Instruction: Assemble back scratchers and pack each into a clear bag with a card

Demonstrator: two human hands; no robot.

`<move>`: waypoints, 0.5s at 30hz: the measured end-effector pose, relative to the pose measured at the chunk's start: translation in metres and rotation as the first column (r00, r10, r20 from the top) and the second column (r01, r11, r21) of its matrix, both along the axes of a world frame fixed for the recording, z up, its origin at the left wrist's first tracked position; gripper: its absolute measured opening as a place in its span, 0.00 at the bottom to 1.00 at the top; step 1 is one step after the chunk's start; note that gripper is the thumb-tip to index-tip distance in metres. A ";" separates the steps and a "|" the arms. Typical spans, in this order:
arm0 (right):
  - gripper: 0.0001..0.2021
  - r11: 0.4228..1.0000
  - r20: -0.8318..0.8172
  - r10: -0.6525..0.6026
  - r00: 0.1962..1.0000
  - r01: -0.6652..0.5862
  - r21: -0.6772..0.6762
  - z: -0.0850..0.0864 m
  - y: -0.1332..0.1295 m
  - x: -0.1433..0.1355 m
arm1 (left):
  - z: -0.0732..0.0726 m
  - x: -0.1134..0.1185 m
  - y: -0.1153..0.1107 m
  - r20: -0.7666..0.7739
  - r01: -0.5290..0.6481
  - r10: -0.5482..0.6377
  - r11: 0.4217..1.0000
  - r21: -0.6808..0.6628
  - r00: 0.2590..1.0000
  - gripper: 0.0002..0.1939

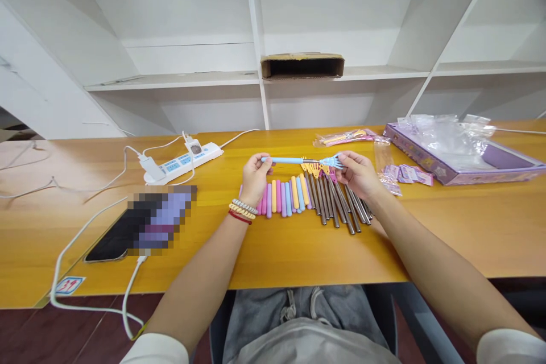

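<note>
1. Centrally, a light-blue rod (285, 160) lies directly between the hands, its long axis running from left to right, roughly parallel to the front edge of the table. Neither hand is nearer, since each touches one end.
2. The left hand (255, 177) pinches the plain end between thumb and fingers; coiled bands and a red cord circle the wrist.
3. The right hand (359, 173) pinches the opposite end at a pale-blue, claw-like head (331, 161). A narrow dark section shows between head and handle.
4. Below the held piece, coloured handles (279, 196) form a row. Just to their right, metal shafts (339, 202) fan towards the person, with yellow and pink heads (314, 169) at their far ends.
5. The wooden table (264, 261) also bears, on the right, a purple box (490, 175) holding clear plastic bags (443, 133); beside it lie small printed cards (407, 174) and a wrapped packet (350, 136).
6. On the left are a power strip (205, 154) with plugs and white cables, and a dark phone (113, 233), partly masked by pixelation.
7. Behind the table stands white shelving (255, 11), with an open cardboard box (302, 57) on one shelf.
</note>
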State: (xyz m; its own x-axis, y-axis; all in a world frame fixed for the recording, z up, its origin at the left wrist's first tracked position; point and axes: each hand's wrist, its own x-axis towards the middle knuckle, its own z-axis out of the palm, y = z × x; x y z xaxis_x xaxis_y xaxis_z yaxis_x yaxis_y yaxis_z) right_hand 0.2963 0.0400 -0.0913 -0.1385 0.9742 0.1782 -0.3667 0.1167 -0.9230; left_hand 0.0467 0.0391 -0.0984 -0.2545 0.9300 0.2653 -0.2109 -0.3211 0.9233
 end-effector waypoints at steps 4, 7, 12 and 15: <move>0.14 0.997 0.068 -0.055 0.996 0.058 -0.043 -0.001 0.002 -0.002 | 0.000 0.001 -0.002 -0.040 -0.039 0.042 0.997 0.069 0.998 0.09; 0.16 0.991 0.118 -0.044 0.992 0.058 -0.118 -0.002 0.001 -0.005 | 0.001 0.002 -0.004 -0.070 -0.099 0.109 0.987 0.126 0.992 0.09; 0.13 0.992 -0.012 -0.030 0.999 0.028 -0.123 -0.004 0.002 -0.006 | 0.002 0.004 -0.005 -0.055 -0.059 0.070 0.982 0.177 0.996 0.09; 0.13 0.996 -0.106 -0.063 0.992 0.055 -0.069 -0.004 0.004 -0.006 | 0.004 0.006 -0.008 -0.053 -0.025 0.035 0.986 0.167 0.998 0.09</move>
State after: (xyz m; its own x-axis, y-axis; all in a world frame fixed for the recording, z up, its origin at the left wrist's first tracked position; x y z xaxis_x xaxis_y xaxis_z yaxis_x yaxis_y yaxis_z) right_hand 0.2902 0.0435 -0.0953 -0.0638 0.9902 0.1245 -0.4591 0.0816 -0.8846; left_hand 0.0526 0.0313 -0.0944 -0.2621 0.8639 0.4301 -0.1488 -0.4765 0.8665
